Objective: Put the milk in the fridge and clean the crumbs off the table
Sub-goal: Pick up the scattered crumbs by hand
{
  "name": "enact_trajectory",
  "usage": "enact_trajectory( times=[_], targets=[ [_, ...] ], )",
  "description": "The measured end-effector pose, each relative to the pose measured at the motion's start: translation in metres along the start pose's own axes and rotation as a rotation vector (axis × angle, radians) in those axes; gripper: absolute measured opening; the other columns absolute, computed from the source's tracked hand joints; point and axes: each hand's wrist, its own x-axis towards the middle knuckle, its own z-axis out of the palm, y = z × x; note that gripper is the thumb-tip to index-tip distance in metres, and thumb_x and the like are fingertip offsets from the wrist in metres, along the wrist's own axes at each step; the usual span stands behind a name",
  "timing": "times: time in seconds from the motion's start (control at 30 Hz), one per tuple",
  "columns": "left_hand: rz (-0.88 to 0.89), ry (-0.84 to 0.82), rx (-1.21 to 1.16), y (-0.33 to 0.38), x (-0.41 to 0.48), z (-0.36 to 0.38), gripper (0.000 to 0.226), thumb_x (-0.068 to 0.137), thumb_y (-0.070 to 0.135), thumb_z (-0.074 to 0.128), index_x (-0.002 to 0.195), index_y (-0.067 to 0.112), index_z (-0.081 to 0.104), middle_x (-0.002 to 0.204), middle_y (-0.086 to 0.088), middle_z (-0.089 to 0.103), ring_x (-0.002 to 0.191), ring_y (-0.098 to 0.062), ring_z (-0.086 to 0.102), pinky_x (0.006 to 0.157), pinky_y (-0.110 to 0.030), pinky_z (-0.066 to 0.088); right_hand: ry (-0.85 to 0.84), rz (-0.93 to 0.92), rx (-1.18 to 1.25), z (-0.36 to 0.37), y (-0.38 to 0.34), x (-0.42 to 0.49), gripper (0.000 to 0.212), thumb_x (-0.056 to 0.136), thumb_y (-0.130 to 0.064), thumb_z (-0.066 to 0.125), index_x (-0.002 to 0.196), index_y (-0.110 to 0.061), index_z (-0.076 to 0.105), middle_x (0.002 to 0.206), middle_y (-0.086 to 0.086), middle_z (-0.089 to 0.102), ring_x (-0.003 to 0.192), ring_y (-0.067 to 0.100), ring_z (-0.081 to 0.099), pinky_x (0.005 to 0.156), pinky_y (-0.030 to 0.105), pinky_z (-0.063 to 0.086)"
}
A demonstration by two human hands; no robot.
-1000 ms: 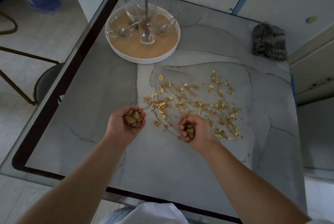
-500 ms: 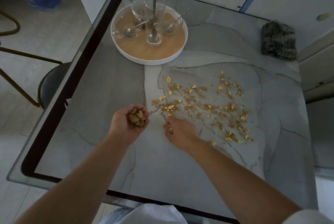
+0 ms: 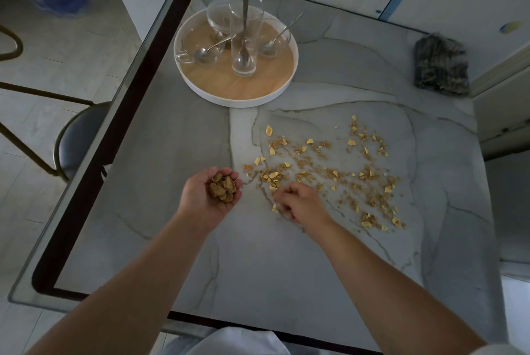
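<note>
- My left hand is turned palm up and cupped, cradling a small heap of brown collected crumbs in the hollow of the palm; it hangs just above the counter, left of the mess.
- My right hand is palm down at the near left edge of the scatter, fingers curled loosely toward the stone. A pale flake sits just under the fingertips, but I cannot tell whether I have pinched anything or my fingers are only resting there.
- The loose crumbs spread from my right hand out to the right and away from me: yellow flakes mixed with finer brown bits, all lying on the grey veined surface, thickest in a band through the middle.
- Beyond the crumbs, toward the far left corner, stands a round tray with a white rim and a wooden floor.
- On the tray are clear glasses: a tall glass with a long spoon standing upright in it, a low cup on the left with a spoon leaning in it, another cup on the right with its own spoon, and a rounded glass bowl behind them.
- At the far right edge of the counter lies a dark, mottled cloth, well apart from the tray and the crumbs.
- A round dark stool sits on the floor to the left, partly under the glass edge.
- The milk is nowhere in my view.
</note>
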Motion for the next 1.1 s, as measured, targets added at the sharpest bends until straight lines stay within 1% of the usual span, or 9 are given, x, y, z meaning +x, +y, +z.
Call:
enact_trajectory(
  times=[0.17, 0.27, 0.37, 0.43, 0.53, 0.63, 0.73, 0.9, 1.1],
  targets=[
    [-0.006, -0.002, 0.009, 0.001, 0.003, 0.007, 0.028, 0.092, 0.019, 0.039, 0.075, 0.007, 0.057, 0.066, -0.008, 0.065, 0.063, -0.022, 0.061, 0.064, -0.030, 0.047, -0.079, 0.076, 0.781, -0.023, -0.006, 0.003, 0.019, 0.080, -0.002, 0.041, 0.065, -0.013, 0.045, 0.059, 0.005, 0.059, 0.041, 0.012, 0.042, 0.036, 0.016, 0.026],
    [-0.016, -0.002, 0.021, 0.004, 0.007, 0.012, 0.028, 0.092, 0.019, 0.039, 0.075, 0.008, 0.058, 0.067, -0.008, 0.065, 0.061, -0.021, 0.062, 0.063, -0.030, 0.047, -0.152, 0.004, 0.957, -0.029, -0.013, 0.014, 0.015, 0.065, -0.010, 0.040, 0.056, -0.015, 0.051, 0.058, 0.005, 0.059, 0.040, 0.012, 0.042, 0.037, 0.012, 0.028],
    [-0.006, 0.003, 0.027, 0.011, 0.013, 0.019, 0.027, 0.092, 0.019, 0.039, 0.075, 0.008, 0.058, 0.068, -0.008, 0.065, 0.060, -0.020, 0.064, 0.063, -0.030, 0.047, -0.181, -0.003, 0.958, -0.031, -0.028, 0.032, 0.019, 0.070, -0.013, 0.042, 0.062, -0.013, 0.059, 0.055, 0.003, 0.058, 0.036, 0.010, 0.040, 0.036, 0.010, 0.026],
    [-0.013, 0.005, 0.015, 0.015, 0.016, 0.023, 0.028, 0.092, 0.018, 0.039, 0.074, 0.008, 0.058, 0.069, -0.008, 0.064, 0.058, -0.020, 0.064, 0.064, -0.031, 0.047, -0.130, 0.035, 0.761, -0.031, -0.040, 0.044, 0.020, 0.085, -0.016, 0.046, 0.071, -0.010, 0.059, 0.055, 0.000, 0.056, 0.036, 0.008, 0.038, 0.034, 0.013, 0.024],
    [-0.044, 0.002, -0.012, 0.020, 0.020, 0.028, 0.028, 0.091, 0.018, 0.039, 0.074, 0.007, 0.057, 0.072, -0.009, 0.062, 0.060, -0.022, 0.062, 0.064, -0.031, 0.047, 0.056, 0.046, 0.105, -0.025, -0.056, 0.061, 0.024, 0.090, -0.027, 0.055, 0.073, -0.012, 0.062, 0.060, -0.002, 0.055, 0.044, 0.007, 0.041, 0.041, 0.020, 0.029],
    [-0.052, -0.001, -0.022, 0.024, 0.025, 0.033, 0.028, 0.092, 0.018, 0.039, 0.075, 0.006, 0.057, 0.072, -0.010, 0.062, 0.061, -0.022, 0.061, 0.063, -0.031, 0.047, 0.219, -0.081, -0.349, -0.018, -0.060, 0.079, 0.026, 0.087, -0.026, 0.057, 0.074, -0.005, 0.064, 0.063, 0.001, 0.057, 0.056, 0.013, 0.050, 0.055, 0.022, 0.038],
    [-0.056, -0.011, -0.016, 0.028, 0.030, 0.035, 0.028, 0.092, 0.018, 0.039, 0.075, 0.006, 0.058, 0.071, -0.010, 0.063, 0.061, -0.022, 0.061, 0.064, -0.031, 0.047, 0.246, -0.223, -0.686, -0.014, -0.063, 0.090, 0.019, 0.089, -0.022, 0.052, 0.082, -0.008, 0.063, 0.074, 0.003, 0.063, 0.068, 0.018, 0.057, 0.059, 0.027, 0.044],
    [-0.064, -0.010, -0.013, 0.032, 0.038, 0.035, 0.029, 0.092, 0.019, 0.039, 0.074, 0.007, 0.058, 0.069, -0.009, 0.064, 0.062, -0.022, 0.060, 0.063, -0.031, 0.046, 0.157, -0.381, -1.006, -0.011, -0.062, 0.096, 0.014, 0.093, -0.019, 0.047, 0.104, -0.015, 0.054, 0.094, 0.004, 0.067, 0.083, 0.024, 0.061, 0.059, 0.027, 0.043],
    [-0.062, 0.010, 0.019, 0.035, 0.040, 0.035, 0.029, 0.092, 0.019, 0.039, 0.074, 0.006, 0.058, 0.067, -0.009, 0.065, 0.064, -0.022, 0.060, 0.064, -0.032, 0.046, 0.079, -0.401, -1.102, -0.008, -0.064, 0.099, 0.014, 0.092, -0.016, 0.045, 0.105, -0.014, 0.052, 0.098, 0.006, 0.065, 0.087, 0.025, 0.059, 0.062, 0.031, 0.043]
  ],
)
